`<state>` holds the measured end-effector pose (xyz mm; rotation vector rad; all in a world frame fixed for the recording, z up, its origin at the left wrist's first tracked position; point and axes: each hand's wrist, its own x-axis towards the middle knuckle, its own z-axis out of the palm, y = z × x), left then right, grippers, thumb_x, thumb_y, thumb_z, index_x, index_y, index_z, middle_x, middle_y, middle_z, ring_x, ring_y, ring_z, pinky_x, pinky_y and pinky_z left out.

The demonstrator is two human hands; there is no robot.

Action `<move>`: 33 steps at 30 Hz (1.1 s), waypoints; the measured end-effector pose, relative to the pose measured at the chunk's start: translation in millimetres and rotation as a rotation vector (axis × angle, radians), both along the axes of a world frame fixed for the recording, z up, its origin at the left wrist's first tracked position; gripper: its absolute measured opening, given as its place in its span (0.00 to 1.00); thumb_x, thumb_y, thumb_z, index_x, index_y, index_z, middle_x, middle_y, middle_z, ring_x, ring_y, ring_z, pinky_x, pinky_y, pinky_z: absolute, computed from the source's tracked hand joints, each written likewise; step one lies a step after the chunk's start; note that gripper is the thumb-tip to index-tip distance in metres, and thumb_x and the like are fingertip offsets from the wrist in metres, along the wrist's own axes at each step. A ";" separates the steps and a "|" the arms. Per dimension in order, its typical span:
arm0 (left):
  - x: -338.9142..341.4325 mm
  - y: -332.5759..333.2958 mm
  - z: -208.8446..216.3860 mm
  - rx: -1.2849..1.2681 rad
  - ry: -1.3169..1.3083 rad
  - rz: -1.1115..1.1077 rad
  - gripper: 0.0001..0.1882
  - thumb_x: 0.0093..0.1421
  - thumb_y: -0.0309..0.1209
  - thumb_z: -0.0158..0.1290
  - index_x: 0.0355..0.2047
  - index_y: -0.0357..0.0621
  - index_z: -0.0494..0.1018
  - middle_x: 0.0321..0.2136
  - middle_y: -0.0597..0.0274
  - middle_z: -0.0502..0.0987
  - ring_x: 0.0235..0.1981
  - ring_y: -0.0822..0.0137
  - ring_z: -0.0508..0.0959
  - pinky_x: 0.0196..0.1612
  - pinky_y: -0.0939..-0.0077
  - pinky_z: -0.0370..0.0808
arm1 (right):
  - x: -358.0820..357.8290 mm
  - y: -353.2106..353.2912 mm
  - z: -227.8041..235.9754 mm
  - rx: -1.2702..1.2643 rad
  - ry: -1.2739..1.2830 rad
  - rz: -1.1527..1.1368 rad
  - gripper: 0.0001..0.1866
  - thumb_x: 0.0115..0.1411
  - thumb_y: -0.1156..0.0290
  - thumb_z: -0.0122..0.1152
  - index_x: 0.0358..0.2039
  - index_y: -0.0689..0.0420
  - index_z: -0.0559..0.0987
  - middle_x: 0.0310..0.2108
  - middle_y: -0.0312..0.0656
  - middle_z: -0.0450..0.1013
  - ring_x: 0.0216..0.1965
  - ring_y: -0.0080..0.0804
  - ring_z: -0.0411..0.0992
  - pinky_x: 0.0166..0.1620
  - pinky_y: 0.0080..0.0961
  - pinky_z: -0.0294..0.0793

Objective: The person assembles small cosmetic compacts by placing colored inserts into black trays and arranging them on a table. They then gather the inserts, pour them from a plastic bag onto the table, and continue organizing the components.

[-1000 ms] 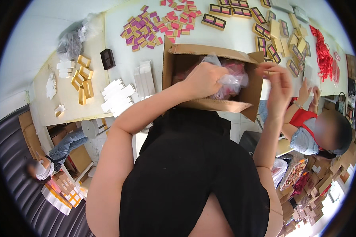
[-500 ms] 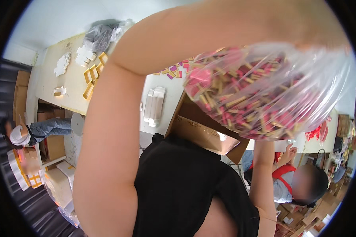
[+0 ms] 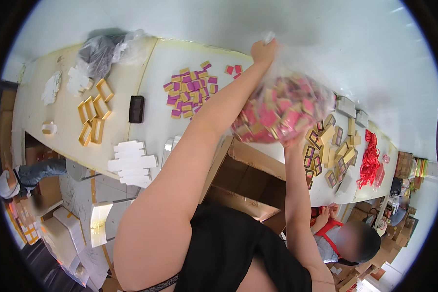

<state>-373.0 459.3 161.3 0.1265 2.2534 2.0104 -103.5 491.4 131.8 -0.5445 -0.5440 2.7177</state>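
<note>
A clear plastic bag (image 3: 282, 109) full of small pink and gold boxes is held up over the table. My left hand (image 3: 264, 51) is closed round the gathered plastic at the bag's upper end. From below, my right hand (image 3: 294, 139) holds the bag's bottom, its fingers partly hidden by the plastic. Just in front of my body an open cardboard box (image 3: 250, 156) shows a dark inside, nearer to me than the bag. To the left of the bag lies a spread of small purple and gold boxes (image 3: 192, 90), with a few pink ones (image 3: 236, 69) beyond.
White folded cartons (image 3: 131, 163), a black tray (image 3: 136, 109) and yellow frames (image 3: 93, 109) lie left. Gold boxes with dark windows (image 3: 333, 151) and red ribbons (image 3: 369, 160) lie right. A co-worker (image 3: 343, 238) sits at the right; another person (image 3: 29, 175) is far left.
The bag has moved away from me, out over the table, and my left arm has stretched forward with it. More of the tabletop and the cardboard box shows.
</note>
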 end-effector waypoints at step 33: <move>-1.4 -67.5 91.3 -0.502 0.588 -0.574 0.11 0.63 0.36 0.53 0.34 0.42 0.79 0.23 0.57 0.79 0.26 0.67 0.80 0.32 0.72 0.75 | -214.0 142.7 137.1 1.611 -0.604 0.453 0.21 0.59 0.68 0.56 0.53 0.58 0.73 0.51 0.49 0.68 0.52 0.38 0.66 0.54 0.33 0.65</move>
